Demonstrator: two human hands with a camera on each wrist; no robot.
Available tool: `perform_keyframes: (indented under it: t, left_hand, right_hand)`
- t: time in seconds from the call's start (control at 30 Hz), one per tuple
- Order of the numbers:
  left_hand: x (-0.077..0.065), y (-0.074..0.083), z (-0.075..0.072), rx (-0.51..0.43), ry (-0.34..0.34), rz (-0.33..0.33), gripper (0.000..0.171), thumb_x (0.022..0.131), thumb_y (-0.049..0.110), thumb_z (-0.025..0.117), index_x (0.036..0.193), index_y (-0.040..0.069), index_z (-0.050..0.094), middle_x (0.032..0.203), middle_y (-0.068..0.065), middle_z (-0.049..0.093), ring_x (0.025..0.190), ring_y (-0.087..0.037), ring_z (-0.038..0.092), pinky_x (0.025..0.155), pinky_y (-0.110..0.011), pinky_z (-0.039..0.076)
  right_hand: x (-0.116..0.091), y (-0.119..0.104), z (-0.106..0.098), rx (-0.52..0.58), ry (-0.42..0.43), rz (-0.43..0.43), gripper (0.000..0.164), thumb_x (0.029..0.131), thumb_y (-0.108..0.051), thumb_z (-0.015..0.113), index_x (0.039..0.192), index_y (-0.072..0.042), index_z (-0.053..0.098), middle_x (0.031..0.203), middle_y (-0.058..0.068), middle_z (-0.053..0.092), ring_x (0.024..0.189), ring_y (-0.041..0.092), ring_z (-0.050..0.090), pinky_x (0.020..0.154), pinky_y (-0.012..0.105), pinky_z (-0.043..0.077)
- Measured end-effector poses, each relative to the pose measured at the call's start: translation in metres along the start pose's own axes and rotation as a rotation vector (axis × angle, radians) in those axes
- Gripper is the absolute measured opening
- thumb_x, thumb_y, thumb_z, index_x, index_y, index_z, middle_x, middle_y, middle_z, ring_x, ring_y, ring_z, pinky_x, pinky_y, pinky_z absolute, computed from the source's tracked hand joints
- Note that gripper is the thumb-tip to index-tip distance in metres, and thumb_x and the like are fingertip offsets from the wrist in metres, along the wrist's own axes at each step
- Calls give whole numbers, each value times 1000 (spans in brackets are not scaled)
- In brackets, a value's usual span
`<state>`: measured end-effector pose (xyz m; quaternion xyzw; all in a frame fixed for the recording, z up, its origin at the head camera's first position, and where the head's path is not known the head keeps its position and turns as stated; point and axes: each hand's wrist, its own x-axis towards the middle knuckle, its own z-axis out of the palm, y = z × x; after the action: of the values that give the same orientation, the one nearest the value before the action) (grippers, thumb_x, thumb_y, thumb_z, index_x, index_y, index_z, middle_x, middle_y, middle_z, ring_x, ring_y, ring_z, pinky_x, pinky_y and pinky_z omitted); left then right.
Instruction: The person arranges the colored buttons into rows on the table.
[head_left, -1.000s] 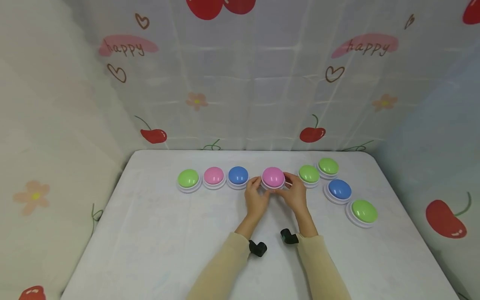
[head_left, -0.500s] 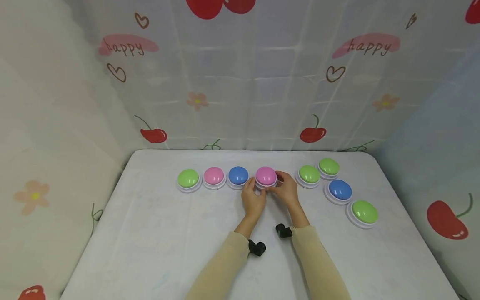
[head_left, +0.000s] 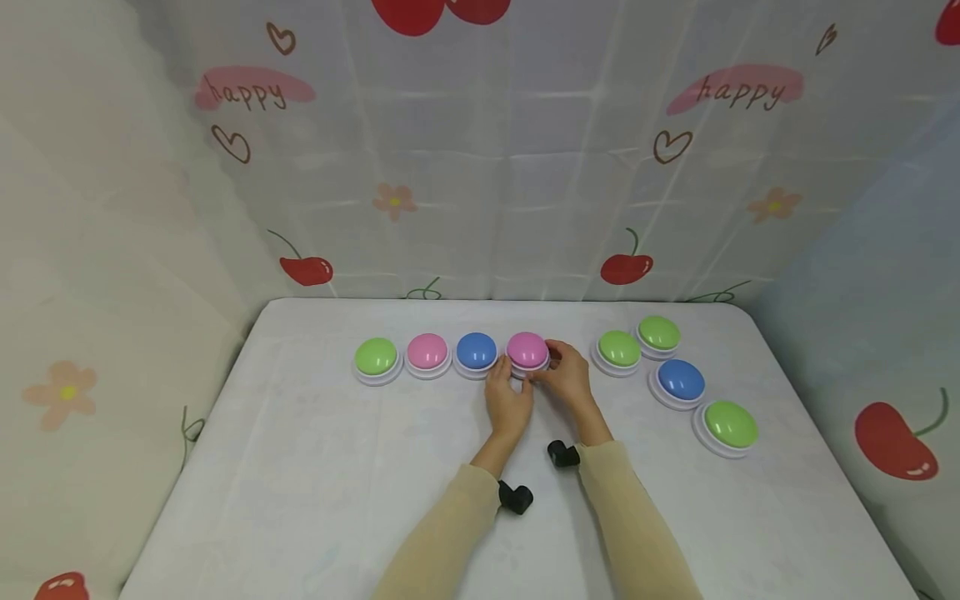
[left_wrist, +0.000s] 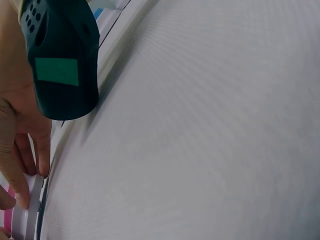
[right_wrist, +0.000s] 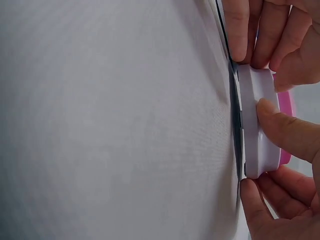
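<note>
On the white tabletop (head_left: 300, 500): left hand (head_left: 510, 410) and right hand (head_left: 572, 382) together grip one round, glossy pink-domed, white-based plastic button (head_left: 527, 350), pinched at its sides. It's just right of a round blue-domed, white-based button (head_left: 476, 351).

The left forearm (head_left: 442, 533) and right forearm (head_left: 637, 525) slanted inward in cream sleeves, bringing both hands close together. The left hand (head_left: 510, 407) pointed forward, its fingers lightly bent in a pinching grip, its left thumb (head_left: 527, 390) spread from them. The right hand (head_left: 568, 377) angled inward and leftward, fingers curved, with its right thumb (head_left: 542, 378) near the left one.
</note>
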<state>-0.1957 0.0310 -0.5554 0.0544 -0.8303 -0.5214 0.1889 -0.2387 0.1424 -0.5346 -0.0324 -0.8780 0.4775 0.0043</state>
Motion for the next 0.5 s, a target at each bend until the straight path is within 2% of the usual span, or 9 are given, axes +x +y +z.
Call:
perform_keyframes:
  t: [0.2,0.37,0.5]
  left_hand:
    - [-1,0,0,44,-29,12,52,81,3,69,130,-11,56,136,-26,56,131,-39,48,112,-48,39]
    - [-2,-3,1,-32,-39,-16,56,79,-1,67,132,-12,53,139,-26,53,134,-39,45,114,-47,37]
    - [-3,-7,3,-99,-31,-62,56,79,-4,64,133,-11,52,140,-25,52,132,-36,48,108,-41,45]
  right_hand:
    - [3,4,0,-26,-16,-6,71,71,-4,83,134,7,52,131,27,57,123,37,56,102,41,50]
    - [5,5,1,0,-22,-15,73,70,-5,84,134,7,52,132,27,57,123,37,57,103,41,50]
    - [5,6,2,7,-22,-21,72,70,-4,83,134,7,51,133,27,55,123,38,56,103,42,50]
